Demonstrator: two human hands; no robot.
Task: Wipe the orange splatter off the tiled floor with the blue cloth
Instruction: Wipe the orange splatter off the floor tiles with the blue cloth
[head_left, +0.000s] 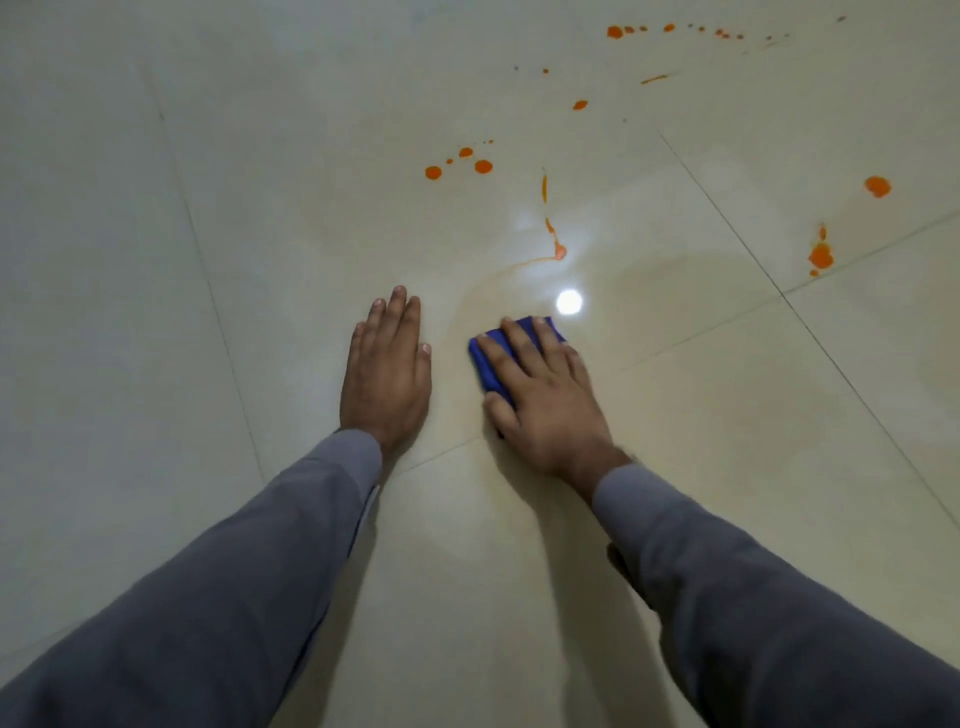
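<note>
Item one, your left hand (385, 370): laid flat on the tiled floor (156, 312), fingers straight and close together, holding nothing, bracing you just left of the work. Item two, the blue cloth (489, 366): a folded pad on the floor just right of that hand, mostly hidden; its long axis appears to run from near-left to far-right, the far end pointing toward the closest orange streak. Item three, your right hand (540, 395): spread flat over the cloth, fingers extended and pressing it down, thumb along its left edge, not curled round it. Item four, the orange splatter (559, 251): a thin streak and blob just beyond the cloth, a cluster of round drops (483, 166) farther off, larger patches at far right (821, 255), and a trail of dots toward the far right corner. A faint orange film shows on the tile between cloth and streak. Most of the splatter looks untouched, so the task seems early. Risks, as judgement: a loaded cloth face may drag pigment into a wider film or into the grout lines; the small pad may slip from under a flat palm on the glossy tile; your bracing hand may slide on wet floor; glare from the light reflection (569, 301) may hide residue.
</note>
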